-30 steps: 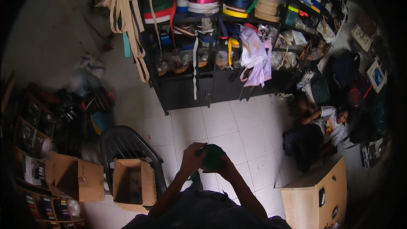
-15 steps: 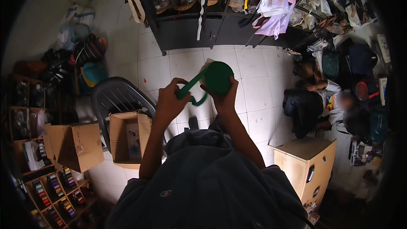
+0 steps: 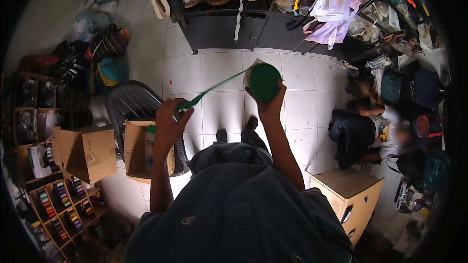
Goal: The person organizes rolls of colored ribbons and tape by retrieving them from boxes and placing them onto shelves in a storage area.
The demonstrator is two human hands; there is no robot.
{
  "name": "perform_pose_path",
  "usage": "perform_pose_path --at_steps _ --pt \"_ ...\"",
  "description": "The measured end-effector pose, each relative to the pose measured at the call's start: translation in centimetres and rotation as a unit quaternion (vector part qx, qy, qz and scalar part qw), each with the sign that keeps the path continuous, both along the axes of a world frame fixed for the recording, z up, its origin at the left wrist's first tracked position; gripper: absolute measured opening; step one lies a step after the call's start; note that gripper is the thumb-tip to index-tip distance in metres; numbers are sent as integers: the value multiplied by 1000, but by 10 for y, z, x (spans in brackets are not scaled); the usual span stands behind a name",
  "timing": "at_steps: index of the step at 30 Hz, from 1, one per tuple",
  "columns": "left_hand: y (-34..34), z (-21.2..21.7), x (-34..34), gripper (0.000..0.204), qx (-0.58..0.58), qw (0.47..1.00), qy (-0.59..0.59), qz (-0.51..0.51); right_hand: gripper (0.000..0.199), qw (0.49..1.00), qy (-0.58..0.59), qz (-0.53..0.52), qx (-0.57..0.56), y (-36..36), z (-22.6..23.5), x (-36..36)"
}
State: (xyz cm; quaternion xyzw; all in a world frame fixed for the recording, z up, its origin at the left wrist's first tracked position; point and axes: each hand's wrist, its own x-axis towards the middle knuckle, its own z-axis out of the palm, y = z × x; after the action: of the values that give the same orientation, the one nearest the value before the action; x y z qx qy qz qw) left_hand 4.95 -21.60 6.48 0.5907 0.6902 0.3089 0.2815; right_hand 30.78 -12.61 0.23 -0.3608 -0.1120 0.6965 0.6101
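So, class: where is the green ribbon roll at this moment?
In the head view, the green ribbon roll is held up in the right hand, right of centre above the white tiled floor, its strip stretching to the left hand.

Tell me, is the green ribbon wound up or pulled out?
Partly pulled out: a taut strip of green ribbon runs from the roll to the left hand.

Open box on chair, left of ribbon roll.

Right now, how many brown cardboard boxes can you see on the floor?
2: one open brown cardboard box on the dark plastic chair, another left of it. More may be hidden.
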Motion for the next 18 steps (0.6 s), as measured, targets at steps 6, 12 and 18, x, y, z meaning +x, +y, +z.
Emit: perform_pose_path --at_steps 6,12,18 --pt "16 14 21 19 184 961 208 2 54 999 -35 -15 -1 33 -11 51" --pt "6 -57 64 25 165 913 367 -65 54 1000 7 -15 -2 61 -10 87" --pt "21 -83 126 50 -70 961 193 -183 54 998 0 52 30 80 -3 108"
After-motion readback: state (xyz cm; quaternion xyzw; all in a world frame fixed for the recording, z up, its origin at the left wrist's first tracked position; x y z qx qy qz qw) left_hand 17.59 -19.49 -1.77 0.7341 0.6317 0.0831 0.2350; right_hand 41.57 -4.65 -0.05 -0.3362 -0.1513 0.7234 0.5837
